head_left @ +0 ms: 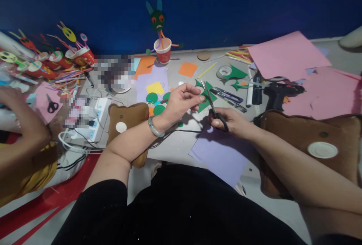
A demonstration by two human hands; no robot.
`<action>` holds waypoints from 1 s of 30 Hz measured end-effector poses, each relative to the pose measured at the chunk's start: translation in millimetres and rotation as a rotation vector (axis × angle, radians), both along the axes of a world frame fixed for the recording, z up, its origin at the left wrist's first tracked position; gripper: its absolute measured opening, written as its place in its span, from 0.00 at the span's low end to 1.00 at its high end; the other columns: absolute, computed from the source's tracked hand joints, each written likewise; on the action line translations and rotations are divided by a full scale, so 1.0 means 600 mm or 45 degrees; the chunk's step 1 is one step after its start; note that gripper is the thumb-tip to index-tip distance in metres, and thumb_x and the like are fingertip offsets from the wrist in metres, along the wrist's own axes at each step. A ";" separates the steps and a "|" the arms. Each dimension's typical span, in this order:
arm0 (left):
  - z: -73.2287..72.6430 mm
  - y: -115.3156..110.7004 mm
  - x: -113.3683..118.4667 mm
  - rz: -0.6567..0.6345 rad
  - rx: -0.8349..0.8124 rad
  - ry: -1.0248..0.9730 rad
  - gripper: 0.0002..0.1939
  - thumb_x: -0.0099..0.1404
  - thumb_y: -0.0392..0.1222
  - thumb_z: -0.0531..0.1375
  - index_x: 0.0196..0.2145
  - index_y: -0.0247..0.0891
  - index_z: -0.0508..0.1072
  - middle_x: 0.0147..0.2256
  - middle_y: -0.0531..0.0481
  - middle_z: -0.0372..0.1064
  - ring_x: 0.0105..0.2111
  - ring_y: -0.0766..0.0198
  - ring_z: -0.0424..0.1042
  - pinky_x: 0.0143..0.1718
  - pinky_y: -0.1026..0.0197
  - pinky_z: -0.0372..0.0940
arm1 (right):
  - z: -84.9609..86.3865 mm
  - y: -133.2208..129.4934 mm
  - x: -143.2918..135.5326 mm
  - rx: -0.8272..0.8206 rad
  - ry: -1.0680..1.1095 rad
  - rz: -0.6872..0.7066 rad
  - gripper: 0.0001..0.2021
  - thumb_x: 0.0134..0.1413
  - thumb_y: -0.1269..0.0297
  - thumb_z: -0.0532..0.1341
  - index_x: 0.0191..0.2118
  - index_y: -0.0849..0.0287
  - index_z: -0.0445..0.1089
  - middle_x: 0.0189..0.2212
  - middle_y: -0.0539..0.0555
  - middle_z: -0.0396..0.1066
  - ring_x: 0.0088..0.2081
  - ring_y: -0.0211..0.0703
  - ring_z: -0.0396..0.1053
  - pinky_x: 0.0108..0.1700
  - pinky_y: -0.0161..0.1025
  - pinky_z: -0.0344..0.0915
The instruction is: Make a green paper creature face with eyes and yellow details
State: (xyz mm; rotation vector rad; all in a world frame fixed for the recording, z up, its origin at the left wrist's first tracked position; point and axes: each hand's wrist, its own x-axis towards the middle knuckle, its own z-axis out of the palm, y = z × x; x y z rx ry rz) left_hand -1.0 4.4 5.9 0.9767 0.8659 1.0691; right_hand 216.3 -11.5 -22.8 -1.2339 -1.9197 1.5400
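Observation:
My right hand (226, 120) is closed round the handles of black-handled scissors (212, 103), whose blades point up and to the left. The fingers of my left hand (185, 101) are pinched near the blade tips; a small dark green bit seems to show at the fingertips, too small to make out. Behind the scissors lies cut green paper (207, 93). Green paper circles (159, 110) rest to the left of my left hand. Below the scissors a purple sheet (223, 150) hangs over the table's front edge.
A cup with a green-faced figure (163, 52) stands at the back. A glue gun (278, 92), pink sheets (288, 56) and a brown cushion (305, 124) are at right. Left are a power strip (98, 118) and another person's arm. A cable crosses the table.

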 end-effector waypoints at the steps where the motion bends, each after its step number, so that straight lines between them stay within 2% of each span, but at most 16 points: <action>1: 0.000 0.000 0.000 0.003 0.003 -0.004 0.31 0.48 0.55 0.82 0.34 0.40 0.67 0.20 0.61 0.70 0.19 0.72 0.70 0.22 0.67 0.63 | 0.000 0.000 0.000 0.002 -0.001 0.000 0.37 0.43 0.20 0.65 0.26 0.55 0.65 0.22 0.47 0.60 0.25 0.38 0.55 0.29 0.38 0.53; 12: 0.006 -0.001 0.001 0.013 0.001 0.013 0.31 0.48 0.55 0.82 0.33 0.41 0.67 0.20 0.63 0.69 0.19 0.73 0.70 0.23 0.68 0.64 | -0.012 0.001 0.007 0.034 -0.002 0.032 0.38 0.47 0.19 0.61 0.26 0.55 0.60 0.22 0.48 0.59 0.28 0.38 0.54 0.31 0.40 0.52; 16: 0.004 0.001 -0.001 0.012 0.033 0.000 0.32 0.47 0.56 0.82 0.33 0.40 0.67 0.20 0.63 0.69 0.19 0.74 0.70 0.23 0.68 0.64 | -0.010 0.000 0.006 0.016 0.012 0.049 0.37 0.49 0.21 0.62 0.27 0.56 0.62 0.22 0.48 0.60 0.28 0.39 0.56 0.31 0.40 0.53; 22: 0.002 0.005 -0.004 -0.004 0.036 0.052 0.32 0.46 0.57 0.81 0.33 0.41 0.66 0.20 0.64 0.68 0.19 0.74 0.70 0.23 0.68 0.64 | -0.016 0.003 0.007 0.013 0.035 0.018 0.37 0.44 0.21 0.65 0.25 0.56 0.62 0.21 0.46 0.58 0.26 0.37 0.54 0.30 0.39 0.51; 30: 0.002 0.010 -0.010 -0.043 0.148 0.070 0.32 0.47 0.58 0.81 0.35 0.41 0.66 0.24 0.61 0.73 0.20 0.73 0.72 0.23 0.67 0.65 | -0.009 0.005 0.008 0.013 0.029 0.032 0.34 0.44 0.25 0.68 0.26 0.56 0.64 0.22 0.46 0.59 0.26 0.37 0.54 0.30 0.39 0.52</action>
